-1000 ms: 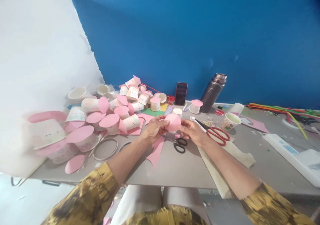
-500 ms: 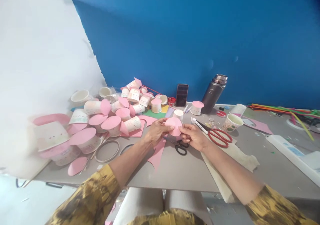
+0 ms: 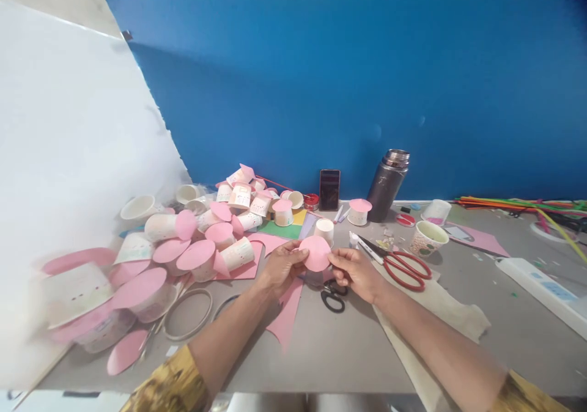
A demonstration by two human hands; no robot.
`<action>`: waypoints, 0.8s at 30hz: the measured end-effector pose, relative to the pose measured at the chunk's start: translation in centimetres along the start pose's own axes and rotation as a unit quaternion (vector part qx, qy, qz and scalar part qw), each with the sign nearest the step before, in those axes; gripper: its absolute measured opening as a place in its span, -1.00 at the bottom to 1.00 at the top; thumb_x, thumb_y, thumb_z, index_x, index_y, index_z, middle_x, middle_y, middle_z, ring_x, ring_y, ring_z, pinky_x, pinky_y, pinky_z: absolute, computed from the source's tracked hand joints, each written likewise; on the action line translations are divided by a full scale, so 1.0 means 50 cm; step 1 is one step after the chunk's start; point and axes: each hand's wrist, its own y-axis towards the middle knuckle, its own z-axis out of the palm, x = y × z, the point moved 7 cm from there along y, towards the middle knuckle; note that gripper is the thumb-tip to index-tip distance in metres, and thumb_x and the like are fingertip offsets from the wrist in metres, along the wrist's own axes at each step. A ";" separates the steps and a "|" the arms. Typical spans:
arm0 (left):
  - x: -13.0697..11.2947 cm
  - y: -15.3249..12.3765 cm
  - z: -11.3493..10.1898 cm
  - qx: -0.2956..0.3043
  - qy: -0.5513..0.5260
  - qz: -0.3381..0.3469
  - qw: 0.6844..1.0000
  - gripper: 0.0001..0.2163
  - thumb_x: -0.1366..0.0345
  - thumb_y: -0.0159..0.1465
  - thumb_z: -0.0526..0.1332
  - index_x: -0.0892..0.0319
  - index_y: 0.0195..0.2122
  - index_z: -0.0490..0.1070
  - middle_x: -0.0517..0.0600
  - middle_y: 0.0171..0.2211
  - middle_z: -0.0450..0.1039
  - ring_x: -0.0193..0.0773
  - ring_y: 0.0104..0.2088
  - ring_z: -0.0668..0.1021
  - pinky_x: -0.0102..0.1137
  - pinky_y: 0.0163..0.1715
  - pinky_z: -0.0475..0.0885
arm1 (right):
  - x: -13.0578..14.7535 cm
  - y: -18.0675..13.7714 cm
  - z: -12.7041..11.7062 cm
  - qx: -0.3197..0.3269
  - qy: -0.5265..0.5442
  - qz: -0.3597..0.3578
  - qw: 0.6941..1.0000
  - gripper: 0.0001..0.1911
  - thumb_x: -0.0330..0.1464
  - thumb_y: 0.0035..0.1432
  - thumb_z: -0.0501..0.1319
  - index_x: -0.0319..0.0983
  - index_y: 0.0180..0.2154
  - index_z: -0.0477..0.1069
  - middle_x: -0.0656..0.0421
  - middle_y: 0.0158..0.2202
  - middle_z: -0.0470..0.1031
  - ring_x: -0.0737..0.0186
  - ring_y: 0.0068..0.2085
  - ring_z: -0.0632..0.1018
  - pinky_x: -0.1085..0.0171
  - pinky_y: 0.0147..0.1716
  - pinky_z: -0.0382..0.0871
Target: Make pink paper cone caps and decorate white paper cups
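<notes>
A pink paper disc (image 3: 316,253) is held up between both hands over the table. My left hand (image 3: 285,266) pinches its left edge. On the opposite edge, my right hand (image 3: 355,271) grips it between thumb and fingers. Just behind the disc stands a small white paper cup (image 3: 324,231), its lower part partly covered. Black-handled scissors (image 3: 334,299) lie below the hands, their blades hidden. Pink paper scraps (image 3: 287,317) rest under my left hand. Red-handled scissors (image 3: 403,269) lie to the right on a beige cloth (image 3: 433,302).
Many paper cups with pink discs (image 3: 197,258) crowd the left side. At the back are a phone (image 3: 329,190), a dark flask (image 3: 387,186) and a pink-topped cup (image 3: 359,212). A patterned cup (image 3: 428,239) and a white power strip (image 3: 543,293) are on the right.
The camera view has tilted up, so the tabletop sits lower in the picture. Both hands still hold the pink disc, which now faces the camera more fully.
</notes>
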 end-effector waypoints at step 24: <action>-0.017 0.033 -0.078 -0.151 0.069 0.023 0.986 -0.70 0.43 0.05 0.41 0.25 -0.17 0.47 0.03 -0.40 0.53 -0.29 -0.50 0.55 -0.47 -0.59 0.43 | 0.198 0.166 -0.012 -0.041 -0.621 -0.097 0.777 -0.58 -0.15 -0.01 0.46 -0.24 -0.14 0.60 -0.03 -0.05 0.61 -0.07 -0.08 0.58 0.16 -0.15 0.38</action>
